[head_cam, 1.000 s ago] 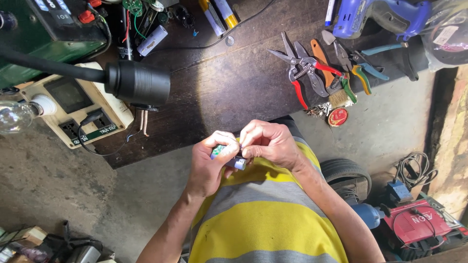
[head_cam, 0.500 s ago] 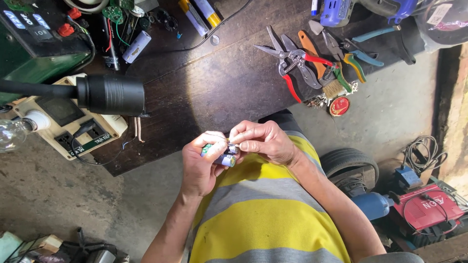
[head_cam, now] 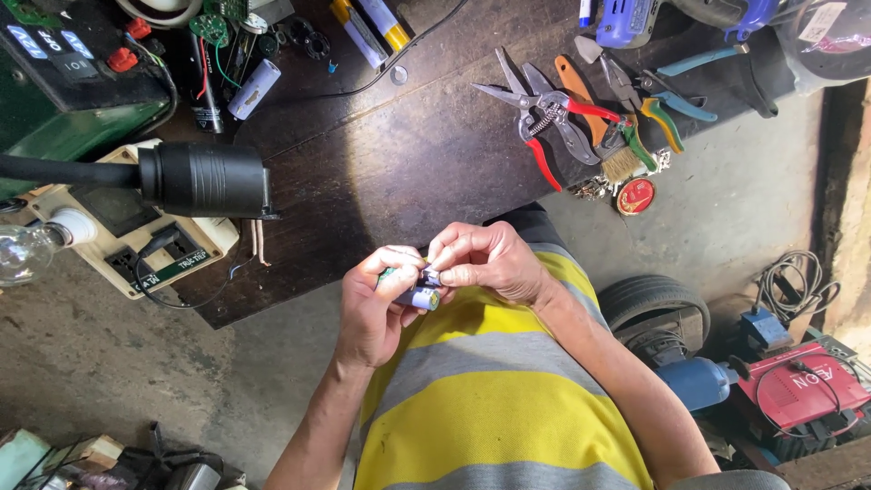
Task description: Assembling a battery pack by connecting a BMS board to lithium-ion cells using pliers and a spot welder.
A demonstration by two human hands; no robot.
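My left hand point(head_cam: 374, 308) and my right hand point(head_cam: 484, 261) meet just in front of my chest, over a yellow and grey striped shirt. Between them sits a small cylindrical battery cell point(head_cam: 415, 294) with a purple-blue sleeve and a green end. The left hand grips the cell from below. The right hand's fingertips pinch at its near end. Most of the cell is hidden by the fingers. Both hands hover just off the near edge of a dark wooden workbench point(head_cam: 399, 163).
Red-handled snips point(head_cam: 535, 113), pliers, a small wire brush and a round red tin point(head_cam: 635, 196) lie at the bench's right. A black lamp head point(head_cam: 204, 179) hangs at left above a beige socket box point(head_cam: 136, 245) with a bare bulb. A red machine point(head_cam: 798, 390) and a tyre stand on the floor at right.
The view has drifted, so the bench and tools sit higher and further left. Both hands stay together on the cell with only small finger movements.
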